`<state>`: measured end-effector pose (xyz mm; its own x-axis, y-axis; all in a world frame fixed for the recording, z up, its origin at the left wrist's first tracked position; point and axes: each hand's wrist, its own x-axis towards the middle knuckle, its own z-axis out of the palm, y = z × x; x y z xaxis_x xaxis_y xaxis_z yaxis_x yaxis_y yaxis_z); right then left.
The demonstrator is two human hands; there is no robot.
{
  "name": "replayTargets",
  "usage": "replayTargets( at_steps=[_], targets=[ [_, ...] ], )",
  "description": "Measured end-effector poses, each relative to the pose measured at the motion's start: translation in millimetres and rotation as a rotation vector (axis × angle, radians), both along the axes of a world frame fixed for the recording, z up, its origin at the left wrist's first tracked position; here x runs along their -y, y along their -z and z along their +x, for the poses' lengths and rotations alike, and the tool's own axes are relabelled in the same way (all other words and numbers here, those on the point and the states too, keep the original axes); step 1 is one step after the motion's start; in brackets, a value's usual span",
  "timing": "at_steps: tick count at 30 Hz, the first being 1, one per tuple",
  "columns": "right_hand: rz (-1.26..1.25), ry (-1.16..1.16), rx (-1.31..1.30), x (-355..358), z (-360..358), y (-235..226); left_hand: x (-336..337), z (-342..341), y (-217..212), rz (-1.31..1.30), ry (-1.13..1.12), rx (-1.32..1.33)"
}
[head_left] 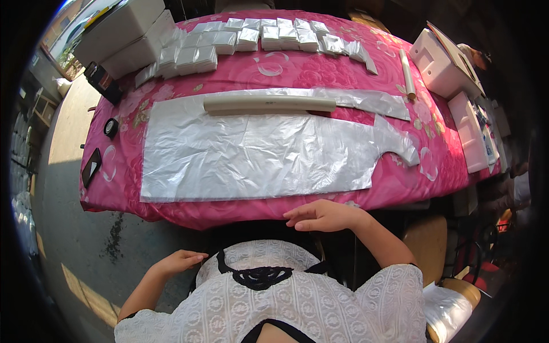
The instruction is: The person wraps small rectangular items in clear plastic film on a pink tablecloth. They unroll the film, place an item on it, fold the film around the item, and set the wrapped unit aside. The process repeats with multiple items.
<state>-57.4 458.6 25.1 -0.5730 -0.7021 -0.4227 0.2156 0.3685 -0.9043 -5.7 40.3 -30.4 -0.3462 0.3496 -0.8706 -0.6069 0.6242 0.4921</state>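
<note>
A flat stack of thin whitish plastic bags [251, 154] with cut-out handles lies across the pink flowered tablecloth [400, 188]. Along its far side rests a pale cardboard tube [269, 104]. My right hand [323, 217] hovers at the table's near edge, just short of the bags. Its fingers are loosely bent and apart, with nothing in them. Lower and to the left, my left hand [182, 262] is beside my body, off the table; its fingers are stretched out and hold nothing.
Folded packs of plastic [274, 34] line the far edge. White foam boxes stand at the back left [126, 40] and right [440, 63]. A roll of black tape [111, 127], a phone [91, 167] and a dark container [103, 82] sit at left. A second tube [407, 74] lies at right.
</note>
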Motion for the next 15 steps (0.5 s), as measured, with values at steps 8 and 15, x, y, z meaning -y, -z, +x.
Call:
replayTargets(
  at_steps=[8,15],
  targets=[
    [0.709,0.462,-1.365,-15.2,-191.2,42.8,-81.0,-41.8,-40.2,0.5,0.114,-0.358],
    [0.869,0.369,-1.431,-39.5,-216.6,52.4,-107.7,-67.6,-56.3,0.475,0.152,-0.362]
  ],
)
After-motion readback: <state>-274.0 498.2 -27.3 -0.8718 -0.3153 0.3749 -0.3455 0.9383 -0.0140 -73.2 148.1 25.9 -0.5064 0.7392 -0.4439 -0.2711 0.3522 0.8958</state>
